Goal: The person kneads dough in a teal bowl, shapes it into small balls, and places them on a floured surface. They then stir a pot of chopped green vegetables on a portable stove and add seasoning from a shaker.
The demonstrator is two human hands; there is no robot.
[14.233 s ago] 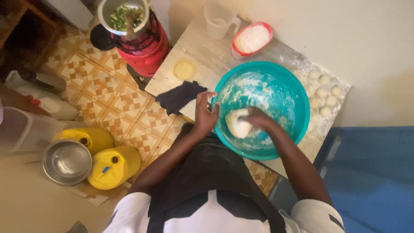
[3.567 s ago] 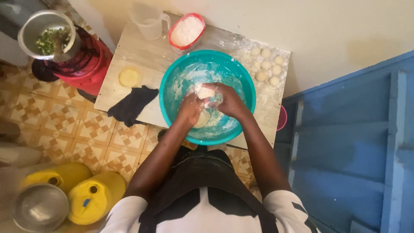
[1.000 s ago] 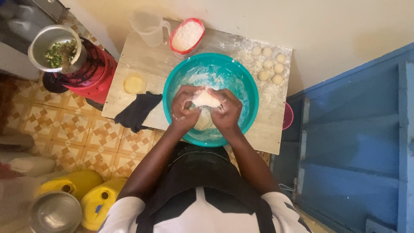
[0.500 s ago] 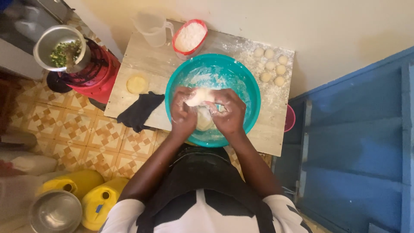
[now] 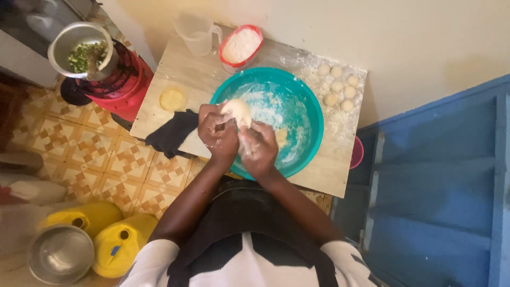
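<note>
Dough ball (image 5: 237, 112), pale and smooth, sits above the near rim of the teal bowl (image 5: 308, 106), pressed between the two hands. Around it, the small wooden table (image 5: 186, 69) carries a red-rimmed tub of flour (image 5: 241, 45) and a clear plastic jug (image 5: 197, 34) at the far edge, a cluster of small dough balls (image 5: 337, 87) on the floured right end, a flattened dough disc (image 5: 172, 99) on the left, and a dark cloth (image 5: 170, 133) hanging over the near left edge. Left of the table stands a red stove (image 5: 125, 85) with a metal pot of chopped greens (image 5: 82, 50); yellow jerrycans (image 5: 119, 247) and a steel bowl (image 5: 60, 254) rest on the tiled floor. Nothing lies between the hands and the bowl. The left hand (image 5: 217, 133) curls loosely around the ball's left side, and the floury right hand (image 5: 258, 149) cups it from below and right, fingers closed against it. More dough remains stuck inside the bowl, just right of the hands.
</note>
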